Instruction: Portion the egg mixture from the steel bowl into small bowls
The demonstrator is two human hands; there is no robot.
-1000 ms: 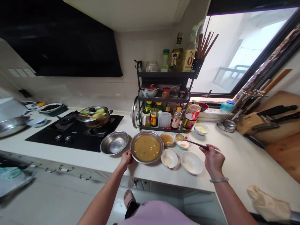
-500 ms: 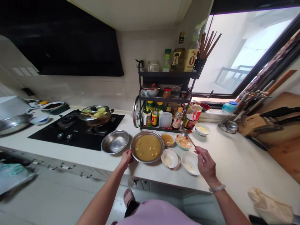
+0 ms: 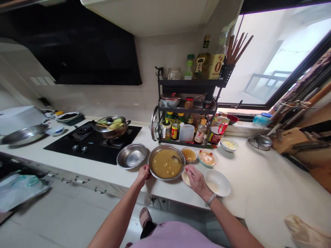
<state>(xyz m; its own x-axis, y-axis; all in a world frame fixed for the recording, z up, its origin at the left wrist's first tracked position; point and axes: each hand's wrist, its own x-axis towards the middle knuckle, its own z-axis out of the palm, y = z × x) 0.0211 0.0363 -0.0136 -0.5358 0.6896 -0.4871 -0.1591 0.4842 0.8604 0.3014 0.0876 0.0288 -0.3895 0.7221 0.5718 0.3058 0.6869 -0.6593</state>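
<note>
A steel basin (image 3: 167, 178) of yellowish-brown liquid with pale pieces afloat sits on the counter. My left hand (image 3: 143, 173) grips its left rim. Inside the liquid, toward the right side, lies the head of a metal spoon (image 3: 175, 158); my right hand (image 3: 197, 179) is closed on its handle. Under that hand is a small white bowl (image 3: 185, 178), partly hidden. To its right stands a larger white bowl (image 3: 224, 183) with a little residue. Behind them are a small bowl of orange-brown liquid (image 3: 189, 154) and a bowl with pinkish-orange contents (image 3: 207, 158).
A steel bowl (image 3: 131, 155) stands left of the basin. Farther left, a lidded pan (image 3: 111, 128) sits on the black stove (image 3: 103, 151). A black rack (image 3: 187, 110) of bottles and jars rises behind. A bowl with pale yellow pieces (image 3: 229, 144) lies at the right.
My right hand has moved left with the spoon, from over the pinkish-orange bowl to the basin, and the spoon head is now in the liquid. My left hand stays on the rim.
</note>
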